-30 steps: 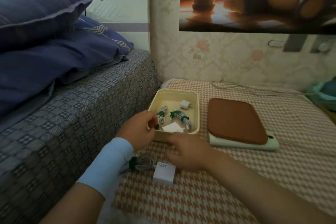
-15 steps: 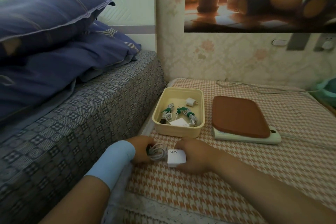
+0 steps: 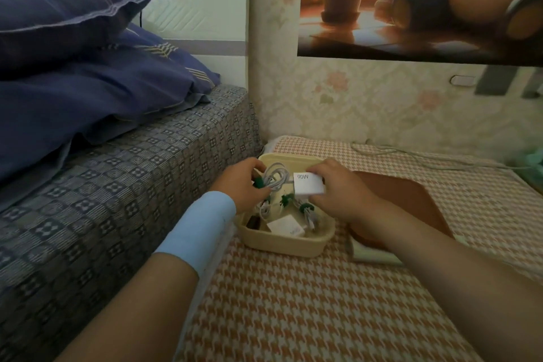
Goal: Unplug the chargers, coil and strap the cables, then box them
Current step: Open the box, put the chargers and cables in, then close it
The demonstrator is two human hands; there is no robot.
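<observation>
- We see a bed [image 3: 117, 185] filling the 9 o'clock side and a houndstooth tablecloth [image 3: 323, 303] from 3 to 6 o'clock.
- A cream box [image 3: 282, 245] sits at centre, holding other strapped cables [image 3: 307, 210].
- Our left hand [image 3: 244, 182] pinches the coiled cable [image 3: 276, 178] at its green strap [image 3: 259, 183].
- Our right hand [image 3: 340, 194] curls round the white 90W charger [image 3: 308, 185].
- Both are held over the box's far half. The charger lies at 3 o'clock from the coil, and their shared long axis runs level from 9 to 3.
- We judge that a short lowering comes next, with both hands equally near.

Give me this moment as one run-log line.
step: boxing | left hand: grips coiled cable | right hand: holds 90W charger | position: over cream box | status: not yet released
</observation>
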